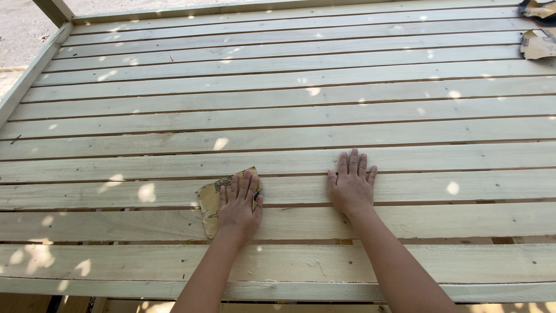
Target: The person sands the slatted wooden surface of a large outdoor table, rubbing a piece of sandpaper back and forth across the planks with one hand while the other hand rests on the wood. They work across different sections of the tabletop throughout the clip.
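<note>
1. The left hand [239,206] lies flat on a sheet of sandpaper [212,203], fingers spread a little and pressing it down onto a pale wooden slat [417,186] of a large slatted frame [35,69]. It pins the sheet with the palm instead of gripping it.
2. The right hand [351,186] rests palm-down and empty on the same slat, well apart from the sheet, fingers straight and close together; it looks like a brace for the body.
3. The sandpaper sits near the front of the frame, left of centre, spanning one slat and overlapping the gap to the next. Its brown backing faces up, so the grit meets the wood.
4. The sheet is roughly rectangular and lies skewed: its long axis runs from the near left edge up toward the far right, crossing the slats at an angle. One corner peeks out beyond the fingertips.
5. To sand well here, I judge that even palm pressure and strokes along the slat's length, with the grain, would suit best.
6. Two more torn sheets [538,43] lie at the far right corner.
</note>
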